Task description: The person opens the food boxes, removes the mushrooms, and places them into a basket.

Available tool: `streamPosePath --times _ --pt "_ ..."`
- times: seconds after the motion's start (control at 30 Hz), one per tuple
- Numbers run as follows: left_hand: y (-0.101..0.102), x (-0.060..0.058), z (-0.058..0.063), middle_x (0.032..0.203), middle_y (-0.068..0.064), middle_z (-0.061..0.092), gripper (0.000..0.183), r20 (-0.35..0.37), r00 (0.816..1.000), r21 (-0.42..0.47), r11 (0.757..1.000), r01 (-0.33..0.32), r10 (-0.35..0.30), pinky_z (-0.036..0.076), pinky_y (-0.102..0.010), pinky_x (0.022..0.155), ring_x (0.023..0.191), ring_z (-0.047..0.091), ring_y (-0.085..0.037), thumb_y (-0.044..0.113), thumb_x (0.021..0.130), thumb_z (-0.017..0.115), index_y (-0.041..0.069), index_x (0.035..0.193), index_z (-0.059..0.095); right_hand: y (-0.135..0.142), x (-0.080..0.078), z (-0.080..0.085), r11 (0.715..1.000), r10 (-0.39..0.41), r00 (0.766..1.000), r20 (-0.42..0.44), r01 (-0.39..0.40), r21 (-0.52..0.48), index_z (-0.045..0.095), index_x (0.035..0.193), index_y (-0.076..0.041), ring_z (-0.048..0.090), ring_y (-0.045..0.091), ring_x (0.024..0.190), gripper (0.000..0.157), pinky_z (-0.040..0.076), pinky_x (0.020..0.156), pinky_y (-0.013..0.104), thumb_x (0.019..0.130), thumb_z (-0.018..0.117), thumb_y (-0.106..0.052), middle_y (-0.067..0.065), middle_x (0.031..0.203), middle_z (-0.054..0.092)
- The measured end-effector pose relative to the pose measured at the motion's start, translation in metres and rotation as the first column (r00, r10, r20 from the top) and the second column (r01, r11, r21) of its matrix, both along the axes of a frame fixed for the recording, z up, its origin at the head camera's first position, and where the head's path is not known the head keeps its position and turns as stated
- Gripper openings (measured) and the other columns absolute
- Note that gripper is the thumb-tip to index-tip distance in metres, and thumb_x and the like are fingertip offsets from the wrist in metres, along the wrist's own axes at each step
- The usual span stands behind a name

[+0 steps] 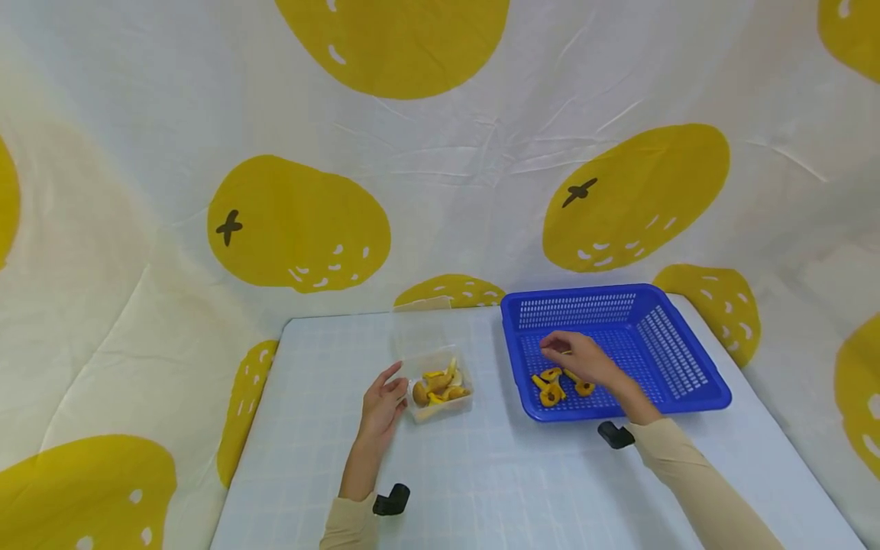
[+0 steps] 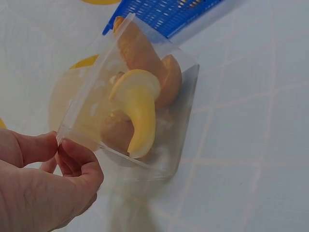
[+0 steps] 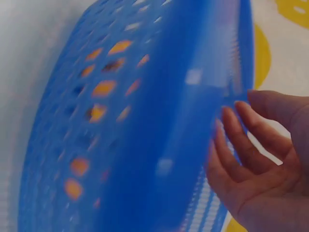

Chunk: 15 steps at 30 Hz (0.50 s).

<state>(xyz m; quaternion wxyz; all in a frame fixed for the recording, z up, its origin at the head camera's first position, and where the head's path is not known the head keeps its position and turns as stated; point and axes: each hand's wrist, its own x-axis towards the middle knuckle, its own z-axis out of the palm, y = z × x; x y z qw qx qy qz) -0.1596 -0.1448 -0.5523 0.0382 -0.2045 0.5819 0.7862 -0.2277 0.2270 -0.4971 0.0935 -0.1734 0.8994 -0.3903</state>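
My left hand (image 1: 381, 406) is at the left side of a clear plastic box (image 1: 438, 412); in the left wrist view its thumb and fingertips pinch the rim at a corner. Several yellow and brown mushrooms (image 1: 440, 380) lie inside the box, among them a pale yellow one with a curved stem (image 2: 141, 116). My right hand (image 1: 583, 359) is over a blue perforated plastic basket (image 1: 512, 367), fingers loosely curved and nothing visible between thumb and fingers. Just below it, several yellow mushrooms (image 1: 551, 393) with dark cap centres lie on the basket floor, partly hidden by the hand.
The box's clear lid (image 1: 422, 328) stands folded back behind it. A pale checked cloth covers the table (image 1: 454, 489), and the basket sits on its right side. Behind hangs a white curtain (image 1: 467, 206) with large yellow fruit prints. Black wrist cameras (image 1: 392, 500) are on both wrists.
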Motion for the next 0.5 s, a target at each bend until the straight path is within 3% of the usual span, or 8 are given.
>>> streamPosePath --times 0.27,0.5 --pt "-0.001 0.0 0.0 0.102 -0.006 0.055 0.047 0.004 1.0 -0.005 1.0 -0.005 0.005 0.043 -0.028 0.068 0.083 0.05 -0.018 0.005 0.093 0.059 0.012 0.138 0.049 -0.032 -0.003 0.01 0.991 0.018 0.999 -0.04 -0.024 -0.129 0.062 0.114 -0.004 0.061 0.024 0.098 0.024 0.051 0.085 0.04 0.095 0.059 -0.018 0.013 0.108 0.065" --pt "0.0 -0.002 0.0 0.102 -0.004 0.055 0.046 0.008 1.0 0.003 1.0 -0.001 0.001 0.044 -0.027 0.068 0.082 0.05 -0.017 0.004 0.093 0.058 0.012 0.138 0.049 -0.059 -0.005 0.013 0.985 0.008 0.996 -0.085 -0.023 -0.173 0.064 0.109 -0.005 0.062 0.021 0.092 0.019 0.052 0.081 0.038 0.093 0.061 -0.015 0.008 0.102 0.067"
